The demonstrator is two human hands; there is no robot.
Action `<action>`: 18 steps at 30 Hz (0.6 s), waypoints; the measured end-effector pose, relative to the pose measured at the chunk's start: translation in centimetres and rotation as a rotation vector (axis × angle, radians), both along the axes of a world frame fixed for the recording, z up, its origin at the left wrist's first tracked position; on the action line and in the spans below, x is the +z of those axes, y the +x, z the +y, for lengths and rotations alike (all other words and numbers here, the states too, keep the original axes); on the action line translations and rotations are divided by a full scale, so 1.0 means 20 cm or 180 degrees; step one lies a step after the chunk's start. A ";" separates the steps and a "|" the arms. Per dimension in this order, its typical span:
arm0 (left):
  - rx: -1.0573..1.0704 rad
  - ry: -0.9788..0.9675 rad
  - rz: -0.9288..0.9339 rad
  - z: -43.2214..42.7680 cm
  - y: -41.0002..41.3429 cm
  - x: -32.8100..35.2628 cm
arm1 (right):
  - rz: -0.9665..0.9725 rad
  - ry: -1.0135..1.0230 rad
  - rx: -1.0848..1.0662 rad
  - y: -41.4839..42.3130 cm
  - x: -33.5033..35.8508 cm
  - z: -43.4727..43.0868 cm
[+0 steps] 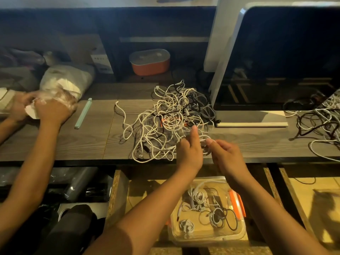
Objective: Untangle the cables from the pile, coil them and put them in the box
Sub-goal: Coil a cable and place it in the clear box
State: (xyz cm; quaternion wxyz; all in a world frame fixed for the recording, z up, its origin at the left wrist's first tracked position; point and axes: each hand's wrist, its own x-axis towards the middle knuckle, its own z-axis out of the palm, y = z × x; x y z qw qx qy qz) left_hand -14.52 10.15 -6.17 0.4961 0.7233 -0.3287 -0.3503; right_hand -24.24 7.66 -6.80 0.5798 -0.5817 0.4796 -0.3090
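A tangled pile of white, grey and black cables (pixel 171 116) lies on the wooden desk (pixel 73 142), in front of a monitor. At the pile's near right edge my left hand (pixel 190 151) holds a small white cable coil (pixel 205 144), thumb raised. My right hand (pixel 227 155) pinches the same coil from the right. Below the desk edge, a clear plastic box (pixel 237 234) with an orange clip sits in an open drawer and holds several coiled white and black cables.
Another person's two hands (pixel 42 109) work at a plastic bag at far left. A mint-green stick (pixel 83 113) lies beside them. The monitor (pixel 276 61) stands at right, with more cables (pixel 320 124) next to it. An orange container (pixel 150 61) sits on the back shelf.
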 end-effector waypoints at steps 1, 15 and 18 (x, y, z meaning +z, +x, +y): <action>-0.0008 0.0080 -0.0125 -0.01 0.01 -0.02 | 0.0212 -0.0089 0.0254 -0.01 0.01 -0.01; 0.0312 -0.0349 -0.0154 -0.11 -0.02 0.01 | 0.1924 -0.1051 0.1237 -0.03 -0.08 -0.05; 0.0681 -0.0187 -0.0420 -0.16 0.00 -0.06 | 0.2192 -0.1539 0.1285 0.04 -0.08 -0.01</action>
